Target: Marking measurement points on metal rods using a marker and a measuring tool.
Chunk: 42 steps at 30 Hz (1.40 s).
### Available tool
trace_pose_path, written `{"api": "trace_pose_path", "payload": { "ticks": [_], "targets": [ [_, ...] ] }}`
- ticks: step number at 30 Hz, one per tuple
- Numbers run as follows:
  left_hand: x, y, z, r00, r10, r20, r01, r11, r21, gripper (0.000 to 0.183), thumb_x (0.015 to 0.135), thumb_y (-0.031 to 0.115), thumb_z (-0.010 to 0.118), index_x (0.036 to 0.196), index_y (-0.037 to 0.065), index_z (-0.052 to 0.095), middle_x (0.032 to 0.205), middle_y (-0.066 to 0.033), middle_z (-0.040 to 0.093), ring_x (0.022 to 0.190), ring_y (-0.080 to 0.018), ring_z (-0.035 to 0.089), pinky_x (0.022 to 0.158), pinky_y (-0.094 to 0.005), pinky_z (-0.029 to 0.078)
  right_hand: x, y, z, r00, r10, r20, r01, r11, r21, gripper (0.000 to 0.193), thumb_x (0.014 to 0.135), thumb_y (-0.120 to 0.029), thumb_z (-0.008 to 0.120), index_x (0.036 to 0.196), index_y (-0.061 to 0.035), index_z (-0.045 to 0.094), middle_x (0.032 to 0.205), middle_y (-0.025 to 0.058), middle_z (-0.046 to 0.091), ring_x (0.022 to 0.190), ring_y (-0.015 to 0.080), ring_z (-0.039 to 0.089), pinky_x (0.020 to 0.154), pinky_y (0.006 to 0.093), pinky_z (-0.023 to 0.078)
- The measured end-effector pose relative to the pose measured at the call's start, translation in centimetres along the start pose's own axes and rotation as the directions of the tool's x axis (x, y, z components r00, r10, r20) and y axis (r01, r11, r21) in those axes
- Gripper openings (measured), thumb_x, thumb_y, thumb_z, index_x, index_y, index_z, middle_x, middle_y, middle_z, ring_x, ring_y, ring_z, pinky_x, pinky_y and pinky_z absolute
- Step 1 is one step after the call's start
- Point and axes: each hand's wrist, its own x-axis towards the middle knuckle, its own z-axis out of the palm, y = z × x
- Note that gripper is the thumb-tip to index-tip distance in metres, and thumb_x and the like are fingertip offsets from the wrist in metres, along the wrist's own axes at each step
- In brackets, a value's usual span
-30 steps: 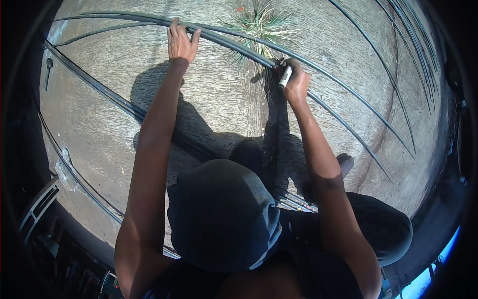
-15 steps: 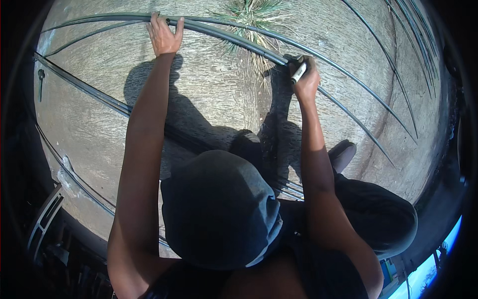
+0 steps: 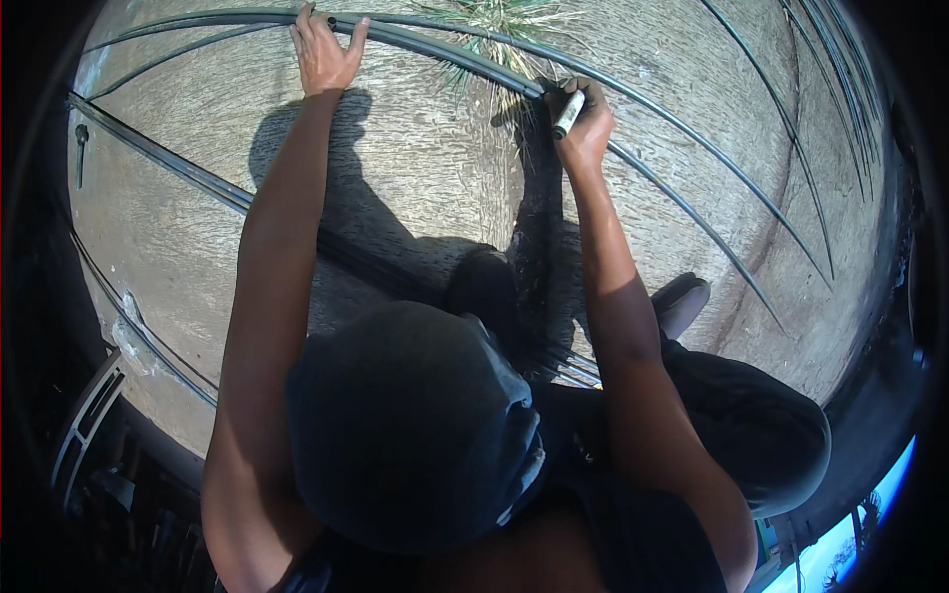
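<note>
My left hand [image 3: 329, 61] lies across a bundle of long grey metal rods [image 3: 435, 46], its fingers and thumb spread apart on them. Farther right along the same rods, my right hand [image 3: 587, 127] is closed around a marker [image 3: 568, 115] with a pale barrel. Its fingertips are against the rods, and they hide the marker's tip. A single longer rod [image 3: 682, 127] curves past beyond the right hand, and another rod [image 3: 697, 222] reaches out from under it toward the right.
A tuft of grass [image 3: 504, 20] grows behind the rods. A second rod bundle [image 3: 168, 158] crosses the concrete ground at left, passing under my left arm. More rods [image 3: 830, 69] lie at far right. A small dark tool-like piece [image 3: 81, 153] is at far left. My shoe [image 3: 682, 304] is near the right forearm.
My right hand, with the marker in it, has shifted left along the rods. The left hand stays spread on the bundle. The whole view has tilted slightly.
</note>
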Motion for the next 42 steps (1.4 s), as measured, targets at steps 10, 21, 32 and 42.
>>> {"api": "trace_pose_path", "payload": {
  "ticks": [10, 21, 32, 42],
  "targets": [
    [-0.5, -2.4, 3.2, 0.999, 0.013, -0.043, -0.013, 1.000, 0.002, 0.067, 0.092, 0.045, 0.068, 0.117, -0.013, 0.046, 0.142, -0.0351, 0.034, 0.132, -0.0480, 0.035, 0.110, -0.0565, 0.032, 0.5, 2.4, -0.2, 0.993, -0.093, 0.078, 0.110, 0.963, -0.246, 0.012, 0.084, 0.001, 0.064, 0.092, -0.0045, 0.057, 0.082, 0.0065, 0.065, 0.077, 0.0127, 0.058, 0.072, 0.0282, 0.048],
    [-2.2, -8.8, 9.2, 0.998, -0.057, -0.018, 0.060, 0.943, 0.327, 0.070, 0.097, 0.034, 0.057, 0.150, -0.001, 0.028, 0.154, -0.0204, 0.029, 0.141, -0.0299, 0.028, 0.120, -0.0459, 0.025, 0.5, 2.8, 0.0, 0.979, -0.178, 0.104, 0.196, 0.959, -0.207, 0.014, 0.078, -0.007, 0.059, 0.093, -0.0051, 0.058, 0.078, 0.0104, 0.068, 0.074, 0.0174, 0.064, 0.071, 0.0305, 0.050],
    [0.2, -1.1, 1.1, 1.000, 0.005, -0.011, -0.004, 0.998, 0.068, 0.067, 0.092, 0.049, 0.066, 0.119, -0.009, 0.045, 0.143, -0.0340, 0.033, 0.131, -0.0480, 0.034, 0.110, -0.0576, 0.032, 0.8, 1.5, -0.7, 0.981, -0.095, 0.166, 0.135, 0.959, -0.248, 0.014, 0.083, 0.002, 0.064, 0.092, -0.0050, 0.055, 0.077, 0.0044, 0.058, 0.071, 0.0121, 0.050, 0.070, 0.0266, 0.045],
    [0.0, -2.7, 1.1, 0.997, -0.013, 0.071, 0.002, 0.988, 0.155, 0.061, 0.093, 0.046, 0.063, 0.116, -0.009, 0.049, 0.143, -0.0348, 0.035, 0.141, -0.0490, 0.031, 0.120, -0.0611, 0.019, 0.8, -0.9, 1.8, 0.947, -0.242, 0.210, 0.302, 0.894, -0.332, 0.026, 0.077, -0.011, 0.069, 0.096, -0.0021, 0.055, 0.091, 0.0235, 0.065, 0.084, 0.0407, 0.062, 0.078, 0.0460, 0.049]
  ]
}}
